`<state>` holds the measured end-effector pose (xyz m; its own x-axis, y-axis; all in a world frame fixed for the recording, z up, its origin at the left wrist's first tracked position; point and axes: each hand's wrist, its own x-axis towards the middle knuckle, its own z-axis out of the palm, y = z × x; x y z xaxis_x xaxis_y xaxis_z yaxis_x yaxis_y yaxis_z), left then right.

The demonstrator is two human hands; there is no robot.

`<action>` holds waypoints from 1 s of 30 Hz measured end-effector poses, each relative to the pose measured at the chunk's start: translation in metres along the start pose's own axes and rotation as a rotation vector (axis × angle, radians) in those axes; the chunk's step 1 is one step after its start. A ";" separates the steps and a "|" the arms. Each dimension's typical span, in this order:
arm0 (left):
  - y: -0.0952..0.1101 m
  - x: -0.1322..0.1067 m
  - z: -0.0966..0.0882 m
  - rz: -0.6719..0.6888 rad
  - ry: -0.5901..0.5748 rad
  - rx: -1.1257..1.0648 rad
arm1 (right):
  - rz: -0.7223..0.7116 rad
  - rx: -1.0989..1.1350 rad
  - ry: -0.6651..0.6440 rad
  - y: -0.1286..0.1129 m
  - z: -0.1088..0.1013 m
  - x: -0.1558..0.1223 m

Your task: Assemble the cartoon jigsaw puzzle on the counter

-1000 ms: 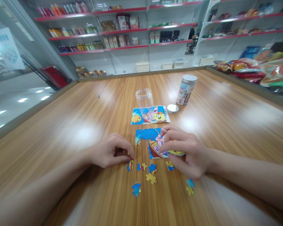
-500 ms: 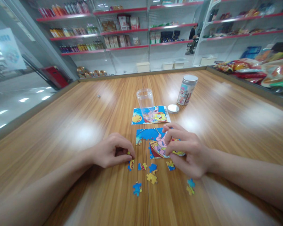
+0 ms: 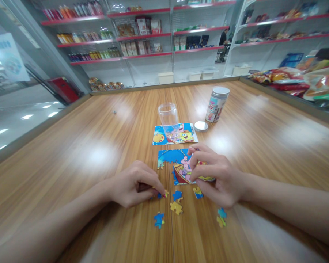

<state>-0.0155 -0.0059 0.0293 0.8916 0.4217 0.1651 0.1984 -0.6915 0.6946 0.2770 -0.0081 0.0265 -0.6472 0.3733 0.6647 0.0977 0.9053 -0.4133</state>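
Several flat, knobbed jigsaw pieces in blue and yellow (image 3: 176, 208) lie on a glossy wood-grain table (image 3: 98, 230), just below a partly joined cartoon puzzle (image 3: 182, 171), over which a right hand (image 3: 215, 179) bends its loose, released fingers. A left hand (image 3: 135, 184) sets curled fingertips at one piece, whether gripping cannot be told. Beyond stand a clear plastic jar (image 3: 168, 115) and a silver-lidded printed canister (image 3: 217, 106).

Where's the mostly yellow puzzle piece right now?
In the head view, the mostly yellow puzzle piece lies on the table, slightly right of picture centre, beside the table's seam and just on the near side of a blue piece.
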 end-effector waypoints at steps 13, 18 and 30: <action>-0.029 -0.031 0.000 -0.340 0.617 -0.192 | 0.052 -0.015 0.150 -0.002 -0.004 -0.009; -0.016 -0.022 0.001 -0.250 0.335 -0.101 | 0.084 -0.027 0.157 -0.002 -0.004 -0.012; -0.006 -0.017 -0.002 -0.073 0.068 0.113 | 0.145 -0.169 0.222 0.004 -0.007 -0.012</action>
<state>-0.0326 -0.0073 0.0236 0.8444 0.5092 0.1664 0.3096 -0.7173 0.6242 0.2904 -0.0072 0.0217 -0.4384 0.5195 0.7334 0.3138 0.8531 -0.4168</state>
